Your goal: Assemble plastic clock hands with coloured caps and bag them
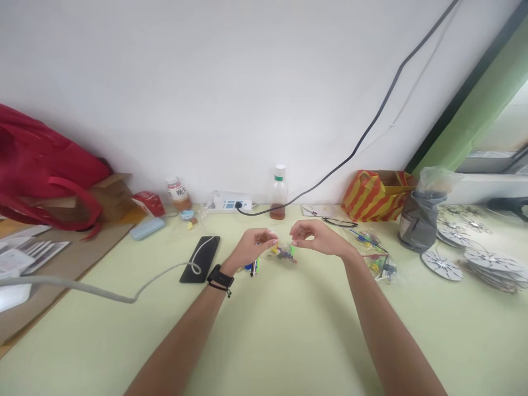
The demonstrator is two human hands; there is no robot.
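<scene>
Both my hands are raised over the pale green table (289, 330), fingertips pinched toward each other. Between them hangs a small clear plastic bag of colourful little parts (282, 252). My left hand (253, 246), with a black band on its wrist, pinches the bag's left top edge. My right hand (315, 236) pinches the right top edge. A few small coloured pieces (251, 268) lie on the table just under my left hand.
A black phone (201, 258) with a grey cable lies left. More bags of coloured parts (377, 256) lie right, by a grey pouch (416, 220) and stacked white discs (490, 264). Bottles (279, 192), a power strip (229, 203), a striped bag (375, 195) and a red bag (45, 176) line the wall.
</scene>
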